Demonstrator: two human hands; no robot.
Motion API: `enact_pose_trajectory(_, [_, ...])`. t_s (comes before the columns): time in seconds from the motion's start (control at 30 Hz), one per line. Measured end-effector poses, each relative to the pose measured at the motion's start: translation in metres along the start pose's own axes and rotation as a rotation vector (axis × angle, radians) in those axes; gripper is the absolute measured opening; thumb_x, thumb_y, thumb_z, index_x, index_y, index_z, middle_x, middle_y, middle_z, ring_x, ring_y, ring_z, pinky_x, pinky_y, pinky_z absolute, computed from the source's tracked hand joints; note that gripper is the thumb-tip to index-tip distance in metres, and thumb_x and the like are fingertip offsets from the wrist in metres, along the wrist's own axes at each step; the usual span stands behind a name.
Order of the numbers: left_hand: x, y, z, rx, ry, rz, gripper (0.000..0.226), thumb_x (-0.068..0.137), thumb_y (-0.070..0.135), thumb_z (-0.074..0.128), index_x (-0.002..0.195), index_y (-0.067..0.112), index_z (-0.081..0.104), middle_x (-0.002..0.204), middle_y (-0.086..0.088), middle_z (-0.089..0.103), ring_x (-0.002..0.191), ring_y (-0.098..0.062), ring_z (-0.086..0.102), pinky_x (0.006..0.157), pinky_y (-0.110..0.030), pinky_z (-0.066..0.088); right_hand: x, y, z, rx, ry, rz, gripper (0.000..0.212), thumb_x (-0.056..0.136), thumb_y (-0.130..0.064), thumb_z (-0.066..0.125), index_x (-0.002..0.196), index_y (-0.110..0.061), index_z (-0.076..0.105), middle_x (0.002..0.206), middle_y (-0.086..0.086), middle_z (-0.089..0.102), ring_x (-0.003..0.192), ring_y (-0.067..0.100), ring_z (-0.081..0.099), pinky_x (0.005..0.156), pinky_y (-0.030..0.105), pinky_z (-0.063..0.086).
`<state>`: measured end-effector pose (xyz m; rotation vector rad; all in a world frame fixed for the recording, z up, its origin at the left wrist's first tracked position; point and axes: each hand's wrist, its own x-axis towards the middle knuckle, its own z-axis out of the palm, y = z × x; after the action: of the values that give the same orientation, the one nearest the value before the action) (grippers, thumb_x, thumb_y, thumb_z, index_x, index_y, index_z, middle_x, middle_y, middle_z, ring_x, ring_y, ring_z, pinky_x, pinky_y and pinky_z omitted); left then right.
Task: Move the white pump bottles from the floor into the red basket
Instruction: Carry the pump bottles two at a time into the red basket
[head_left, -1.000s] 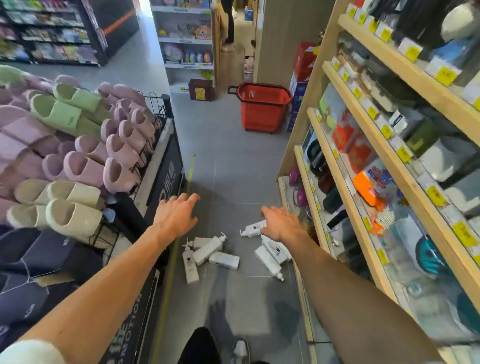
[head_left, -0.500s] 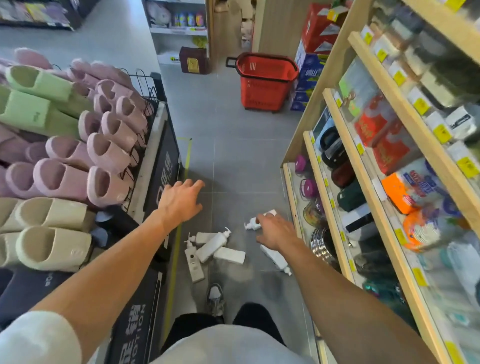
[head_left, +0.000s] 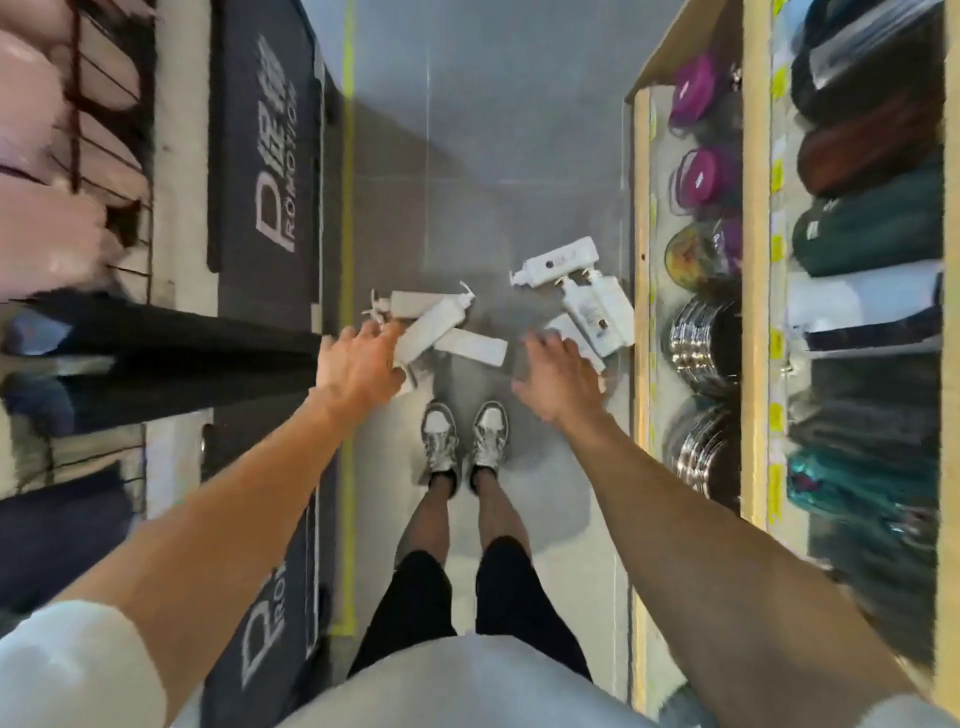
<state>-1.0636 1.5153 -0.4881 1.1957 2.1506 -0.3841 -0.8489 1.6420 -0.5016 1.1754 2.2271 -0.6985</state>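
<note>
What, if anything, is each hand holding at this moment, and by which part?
Nothing is held yet. The left hand and right hand reach down, fingers spread, over the white pump bottles on the floor; contact is too blurred to tell.

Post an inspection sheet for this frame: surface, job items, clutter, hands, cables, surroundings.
Surface: grey tiled floor, with a yellow tape line along its left side.
Job's things: white plastic pump bottles lie flat on the floor in two heaps. The right-side heap is against the shelf base. The red basket is out of view.
Clutter: nothing seen.
Grippers: left hand open, fingers at the left-side bottles. Right hand open over the right-side heap. Contact unclear because of blur.
Cables: nothing seen.
Surroundings: wooden shelving on the right; pink slippers racked on the left.
</note>
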Motion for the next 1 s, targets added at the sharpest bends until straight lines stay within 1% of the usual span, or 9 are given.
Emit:
enact_pose_trajectory(0.07, [0.035,-0.004,0.034,-0.029,-0.048,-0.039,0.061,0.093,0.032,0.059,0.150,0.025,0.036,0.144,-0.009,0.050,0.128,-0.038,0.050,0.104,-0.050,0.037,0.034,0.007,0.036,0.015,-0.048,0.022,0.065,0.093,-0.037,0.066,0.150,-0.022,0.040,0.152,0.010,0.040,0.138,0.036,0.038,0.109,0.050,0.041])
enact_pose_trajectory(0.17, [0.093,-0.007,0.089,-0.072,-0.091,-0.090,0.057,0.093,0.033,0.060,0.146,0.026,0.039,0.138,-0.012,0.054,0.124,-0.037,0.053,0.104,-0.049,0.037,0.090,0.018,0.098,0.039,-0.102,0.045,0.058,0.093,-0.035,0.065,0.146,-0.021,0.044,0.144,0.010,0.046,0.134,0.036,0.040,0.106,0.049,0.042])
enact_pose_trajectory(0.33, [0.217,-0.008,0.204,-0.092,-0.072,-0.091,0.059,0.092,0.032,0.064,0.145,0.017,0.041,0.139,-0.015,0.049,0.122,-0.041,0.050,0.096,-0.049,0.040,0.208,0.037,0.221,0.019,-0.146,0.035,0.060,0.092,-0.036,0.067,0.145,-0.018,0.044,0.140,0.011,0.047,0.132,0.034,0.042,0.102,0.049,0.044])
enact_pose_trajectory(0.47, [0.316,-0.010,0.298,-0.158,-0.027,-0.118,0.070,0.089,0.041,0.065,0.147,0.014,0.038,0.147,-0.019,0.039,0.128,-0.040,0.041,0.101,-0.051,0.037,0.302,0.046,0.312,-0.036,-0.138,-0.021,0.064,0.092,-0.035,0.069,0.146,-0.015,0.042,0.142,0.012,0.045,0.132,0.034,0.043,0.105,0.049,0.043])
enact_pose_trajectory(0.6, [0.385,-0.014,0.369,-0.163,0.021,-0.181,0.095,0.083,0.046,0.074,0.156,0.015,0.021,0.155,-0.018,0.030,0.139,-0.040,0.034,0.108,-0.052,0.035,0.383,0.052,0.384,-0.088,-0.087,-0.062,0.078,0.087,-0.034,0.074,0.151,-0.011,0.036,0.148,0.015,0.043,0.135,0.036,0.043,0.110,0.050,0.037])
enact_pose_trajectory(0.67, [0.407,-0.018,0.389,-0.160,0.069,-0.193,0.104,0.077,0.047,0.079,0.156,0.014,0.020,0.151,-0.019,0.036,0.135,-0.040,0.039,0.105,-0.050,0.037,0.414,0.052,0.413,-0.119,-0.036,-0.072,0.083,0.081,-0.032,0.080,0.150,-0.009,0.039,0.144,0.015,0.047,0.131,0.036,0.046,0.109,0.050,0.038])
enact_pose_trajectory(0.7, [0.415,-0.020,0.395,-0.153,0.114,-0.188,0.103,0.073,0.045,0.083,0.153,0.013,0.026,0.145,-0.019,0.042,0.129,-0.040,0.045,0.101,-0.049,0.040,0.427,0.053,0.424,-0.151,-0.005,-0.072,0.084,0.076,-0.030,0.083,0.147,-0.010,0.043,0.138,0.014,0.052,0.126,0.035,0.049,0.108,0.050,0.040])
enact_pose_trajectory(0.83, [0.427,-0.025,0.401,-0.214,0.258,-0.113,0.088,0.060,0.035,0.089,0.132,0.006,0.048,0.117,-0.018,0.060,0.098,-0.041,0.060,0.075,-0.044,0.049,0.455,0.056,0.435,-0.230,0.006,-0.072,0.081,0.067,-0.035,0.087,0.137,-0.012,0.051,0.122,0.012,0.059,0.108,0.034,0.057,0.094,0.046,0.043])
enact_pose_trajectory(1.0, [0.395,-0.028,0.359,-0.348,0.273,-0.140,0.072,0.071,0.043,0.083,0.126,0.010,0.050,0.116,-0.013,0.061,0.099,-0.039,0.061,0.067,-0.041,0.043,0.426,0.059,0.392,-0.119,-0.099,0.008,0.073,0.077,-0.036,0.082,0.136,-0.014,0.045,0.130,0.011,0.057,0.116,0.034,0.056,0.092,0.045,0.045])
